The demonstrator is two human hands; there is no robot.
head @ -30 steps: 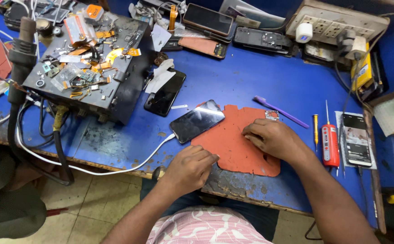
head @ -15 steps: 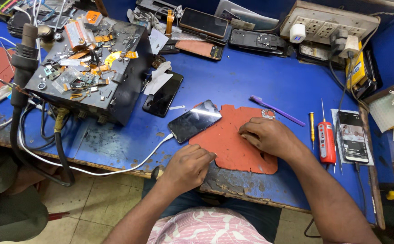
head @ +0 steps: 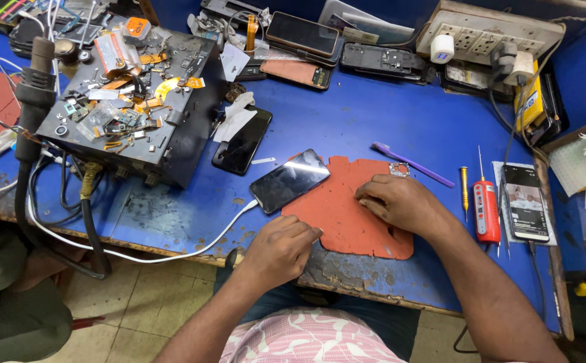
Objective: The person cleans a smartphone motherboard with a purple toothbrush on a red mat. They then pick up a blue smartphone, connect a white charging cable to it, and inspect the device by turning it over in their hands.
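Little has shifted over the last second. Our right hand (head: pixel 400 202) still rests curled, empty, on the red mat (head: pixel 347 215); left hand (head: pixel 281 245) loosely closed at its edge, holding nothing, phone (head: pixel 289 180) just beside on the worktop (head: pixel 374 128).

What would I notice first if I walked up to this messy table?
Probably the orange-red mat on the blue table, with both hands on it: left hand at its near edge, right hand pressing its middle. A dark phone on a white cable lies at its corner.
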